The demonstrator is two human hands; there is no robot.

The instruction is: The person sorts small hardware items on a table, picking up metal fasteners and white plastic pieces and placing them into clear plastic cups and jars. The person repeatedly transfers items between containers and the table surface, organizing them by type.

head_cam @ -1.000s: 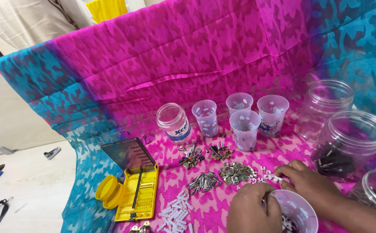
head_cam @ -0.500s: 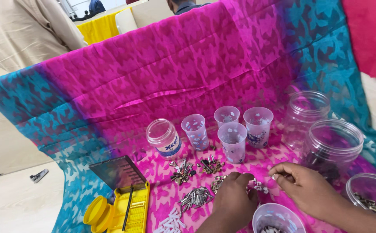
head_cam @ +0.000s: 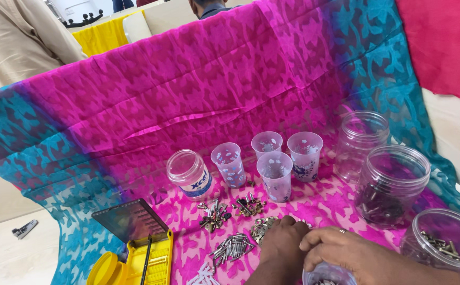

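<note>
Both hands have drawn together: left hand (head_cam: 281, 244) knuckles-down on washers (head_cam: 261, 228), right hand (head_cam: 346, 252) curled over a plastic cup (head_cam: 327, 274).

- The cloth (head_cam: 198, 100) before me is bright magenta in the middle and turquoise at both sides, with a darker leafy pattern woven all over.
- My four small cups (head_cam: 275, 177) are clear plastic with little blue and white flower prints.
- The big jars (head_cam: 391, 184) are clear; one holds dark pieces.
- The small jar (head_cam: 189, 174) wears a white label with blue lettering.
- The case (head_cam: 145, 258) is yellow with a smoky grey lid.
- The hardware heaps (head_cam: 232, 245) are silver and brassy.
- A red cloth (head_cam: 446, 42) hangs beyond.
</note>
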